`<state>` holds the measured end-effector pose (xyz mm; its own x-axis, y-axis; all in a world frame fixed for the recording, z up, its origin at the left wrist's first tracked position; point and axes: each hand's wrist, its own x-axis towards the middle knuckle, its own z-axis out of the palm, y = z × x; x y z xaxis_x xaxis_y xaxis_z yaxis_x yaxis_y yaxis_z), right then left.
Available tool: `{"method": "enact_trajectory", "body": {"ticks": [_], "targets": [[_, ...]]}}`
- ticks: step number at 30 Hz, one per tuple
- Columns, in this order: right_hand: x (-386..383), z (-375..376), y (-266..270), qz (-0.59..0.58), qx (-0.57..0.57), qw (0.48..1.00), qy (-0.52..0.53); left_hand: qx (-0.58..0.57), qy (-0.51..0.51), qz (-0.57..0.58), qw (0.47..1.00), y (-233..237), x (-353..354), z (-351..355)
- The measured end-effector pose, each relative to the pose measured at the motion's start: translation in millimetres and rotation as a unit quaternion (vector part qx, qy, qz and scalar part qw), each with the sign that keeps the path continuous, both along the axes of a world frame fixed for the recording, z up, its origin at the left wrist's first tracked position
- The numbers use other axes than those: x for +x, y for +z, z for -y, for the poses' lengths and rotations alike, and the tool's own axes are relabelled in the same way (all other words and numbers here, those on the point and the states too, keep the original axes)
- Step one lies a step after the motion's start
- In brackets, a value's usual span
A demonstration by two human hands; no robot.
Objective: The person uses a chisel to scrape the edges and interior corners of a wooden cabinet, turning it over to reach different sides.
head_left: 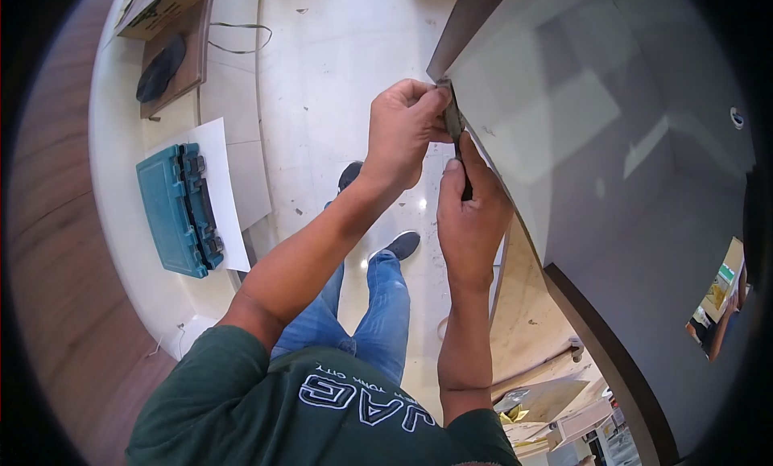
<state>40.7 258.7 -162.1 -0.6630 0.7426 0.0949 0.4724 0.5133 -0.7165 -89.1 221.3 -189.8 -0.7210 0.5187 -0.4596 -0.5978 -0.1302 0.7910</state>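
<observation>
A narrow, flat file (pixel 453 118) lies along the edge of a grey panel (pixel 523 136). The fingers of my left hand (pixel 403 132) are closed around its far end, thumb on top. Nearer to me, my right hand (pixel 475 212) is wrapped around its black handle, with the thumb and index finger stretched along the tool. The blade overlaps the panel's edge, close to the corner where a dark brown strip (pixel 467 31) begins. Part of the handle is hidden in my right palm.
A teal tool case (pixel 169 212) lies on a white sheet (pixel 221 168) at the left. Beyond it are a cardboard box (pixel 165 7), a brown board (pixel 197 55) and a looped cable (pixel 241 50). Small scraps dot the pale floor (pixel 322 55). Wooden boards (pixel 523 321) stand below at right.
</observation>
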Motion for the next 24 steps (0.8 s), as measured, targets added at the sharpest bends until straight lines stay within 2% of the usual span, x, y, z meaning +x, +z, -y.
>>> {"method": "enact_trajectory", "body": {"ticks": [3,7,9,10,11,13,17,18,19,20,21,23,24], "targets": [[-0.3,7.0,-8.8,-0.045,-0.041,0.998,-0.021,-0.004,-0.013,-0.005,1.000,-2.0,-2.7,1.0],[14.4,8.7,-20.6,-0.032,-0.034,0.999,-0.005,0.033,0.012,0.001,0.999,-2.2,6.7,5.0],[36.8,20.4,-31.9,-0.129,0.058,0.989,-0.041,0.052,-0.012,-0.040,0.998,11.6,23.2,15.3],[49.0,27.8,-38.0,-0.185,0.067,0.977,-0.078,0.052,-0.016,-0.050,0.997,9.8,28.9,19.7],[72.1,43.1,-43.6,-0.173,-0.096,0.968,-0.156,0.053,-0.016,-0.050,0.997,3.3,31.2,18.5],[91.6,60.7,-25.6,-0.144,-0.166,0.959,-0.179,-0.048,0.088,-0.146,0.984,-12.5,27.0,4.6],[132.8,86.5,-28.9,-0.126,-0.105,0.979,-0.122,-0.003,0.054,-0.104,0.993,-14.8,11.1,-17.1],[138.5,93.9,-25.2,-0.126,-0.159,0.967,-0.156,-0.002,0.055,-0.105,0.993,-12.5,13.4,-16.8],[143.5,100.0,-21.4,-0.125,-0.212,0.951,-0.188,0.025,0.060,-0.056,0.996,-10.1,15.5,-15.9],[148.0,104.3,-17.9,-0.125,-0.211,0.952,-0.184,0.053,0.066,-0.008,0.996,-6.5,16.9,-14.8],[151.3,107.6,-15.6,-0.139,-0.252,0.936,-0.205,0.054,0.070,-0.010,0.996,-11.3,15.2,-14.9],[156.0,113.4,-12.7,-0.152,-0.292,0.918,-0.222,0.167,0.059,0.090,0.980,-36.1,5.6,-14.1],[158.9,116.3,-12.2,-0.166,-0.321,0.903,-0.234,0.169,0.060,0.090,0.980,-46.1,2.6,-14.4]]}}
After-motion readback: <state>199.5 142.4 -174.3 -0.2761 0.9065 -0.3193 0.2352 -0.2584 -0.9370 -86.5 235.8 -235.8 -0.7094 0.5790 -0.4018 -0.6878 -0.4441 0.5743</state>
